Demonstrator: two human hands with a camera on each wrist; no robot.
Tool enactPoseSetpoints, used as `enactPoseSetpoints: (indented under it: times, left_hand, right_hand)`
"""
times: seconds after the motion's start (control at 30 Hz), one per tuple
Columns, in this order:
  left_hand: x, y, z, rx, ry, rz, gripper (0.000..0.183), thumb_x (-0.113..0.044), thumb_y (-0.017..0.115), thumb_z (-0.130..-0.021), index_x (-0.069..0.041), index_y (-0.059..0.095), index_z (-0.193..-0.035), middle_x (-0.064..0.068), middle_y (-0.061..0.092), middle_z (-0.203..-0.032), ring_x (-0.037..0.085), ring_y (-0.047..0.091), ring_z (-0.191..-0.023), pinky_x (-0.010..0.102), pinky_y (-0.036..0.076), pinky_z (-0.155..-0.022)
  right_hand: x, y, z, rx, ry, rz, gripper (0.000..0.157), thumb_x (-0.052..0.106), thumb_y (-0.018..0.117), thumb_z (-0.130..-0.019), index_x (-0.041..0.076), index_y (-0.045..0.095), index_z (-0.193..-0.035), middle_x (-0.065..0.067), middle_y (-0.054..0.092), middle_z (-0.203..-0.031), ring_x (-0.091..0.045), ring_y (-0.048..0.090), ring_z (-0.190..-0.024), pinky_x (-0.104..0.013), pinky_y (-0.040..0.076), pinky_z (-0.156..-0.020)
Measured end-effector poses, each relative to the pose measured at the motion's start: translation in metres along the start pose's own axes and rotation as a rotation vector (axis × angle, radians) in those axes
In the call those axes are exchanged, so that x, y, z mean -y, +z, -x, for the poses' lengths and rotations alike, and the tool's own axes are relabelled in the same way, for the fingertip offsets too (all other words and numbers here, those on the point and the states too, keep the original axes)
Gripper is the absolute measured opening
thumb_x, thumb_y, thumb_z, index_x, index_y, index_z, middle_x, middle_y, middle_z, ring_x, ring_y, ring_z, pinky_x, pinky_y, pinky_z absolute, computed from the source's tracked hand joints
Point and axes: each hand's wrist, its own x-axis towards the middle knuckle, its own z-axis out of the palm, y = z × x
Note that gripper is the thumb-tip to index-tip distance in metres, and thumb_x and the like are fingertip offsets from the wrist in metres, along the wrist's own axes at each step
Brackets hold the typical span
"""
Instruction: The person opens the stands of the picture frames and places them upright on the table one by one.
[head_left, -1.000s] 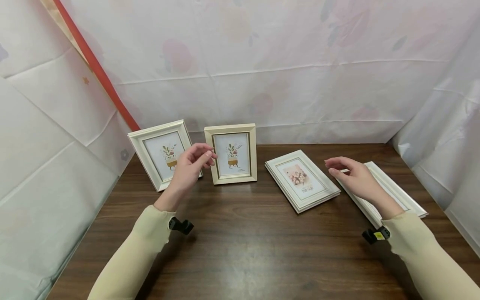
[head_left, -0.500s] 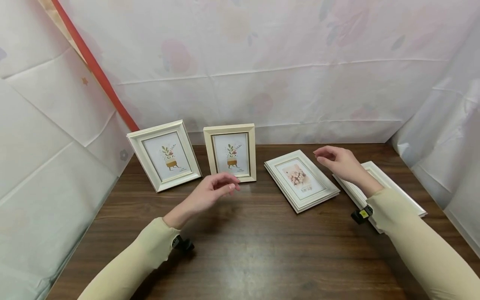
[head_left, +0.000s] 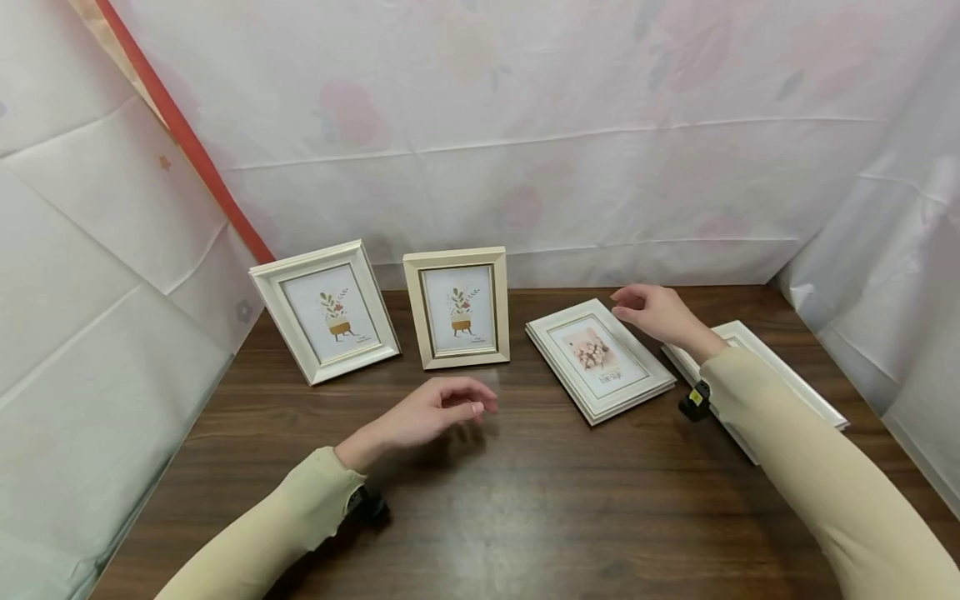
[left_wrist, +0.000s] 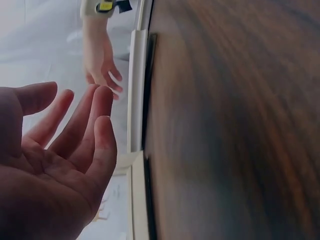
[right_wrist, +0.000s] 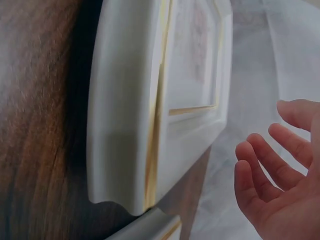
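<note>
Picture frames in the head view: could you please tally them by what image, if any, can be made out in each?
Standing potted-plant picture frames: 2
Flat-lying pink-flower picture frame: 1
Flat-lying picture frame with no image visible, partly covered by the right arm: 1
Total: 4

Near middle, the woodgrain tabletop (head_left: 570, 500) leaves wide room; farther, standing photo frames (head_left: 457, 308) block left, flat photo frames (head_left: 600, 354) right.

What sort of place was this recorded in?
Probably a makeshift recording booth: pale pink-printed sheeting behind and beside a dark brown wood-grain table bearing cream and white rectangular picture frames.
</note>
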Motion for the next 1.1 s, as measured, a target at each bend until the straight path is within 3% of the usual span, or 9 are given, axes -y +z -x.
enactPoseSetpoints:
  times: [0.3,0.63,0.83,1.1]
  left_hand:
    - [-0.004,0.01,-0.001,0.107,-0.009,-0.01,0.027,-0.017,0.055,-0.103,-0.005,0.063,-0.126,0.012,0.068,-0.12,0.034,0.065,-0.098,0.041,0.054,-0.083]
    - [-0.005,0.019,0.001,0.231,-0.025,0.016,0.029,-0.016,0.054,-0.104,-0.003,0.062,-0.129,0.01,0.067,-0.122,0.027,0.068,-0.101,0.042,0.054,-0.088]
    - [-0.005,0.021,0.0,0.243,-0.022,0.034,0.03,-0.014,0.053,-0.104,-0.002,0.06,-0.13,0.011,0.067,-0.122,0.029,0.069,-0.1,0.043,0.054,-0.088]
    - [0.004,0.011,-0.001,0.208,-0.051,-0.036,0.031,-0.02,0.052,-0.105,-0.006,0.06,-0.132,0.007,0.067,-0.123,0.023,0.069,-0.1,0.04,0.054,-0.085]
  right_hand:
    - [-0.005,0.006,-0.023,0.05,0.085,-0.03,0.037,0.025,0.057,-0.103,0.001,0.061,-0.131,-0.022,0.059,-0.131,-0.039,0.053,-0.121,-0.053,0.045,-0.097]
    - [-0.002,0.017,-0.044,0.08,0.1,0.028,0.037,0.018,0.058,-0.101,0.0,0.057,-0.133,-0.025,0.059,-0.126,-0.038,0.057,-0.112,-0.05,0.048,-0.091]
    - [0.003,0.022,-0.052,0.079,0.082,0.078,0.038,0.009,0.061,-0.096,-0.004,0.058,-0.132,-0.025,0.061,-0.122,-0.037,0.057,-0.11,-0.049,0.049,-0.09]
    - [0.009,0.029,-0.054,0.062,0.182,0.151,0.038,0.012,0.064,-0.095,0.005,0.061,-0.133,-0.021,0.058,-0.131,-0.038,0.056,-0.115,-0.051,0.049,-0.088]
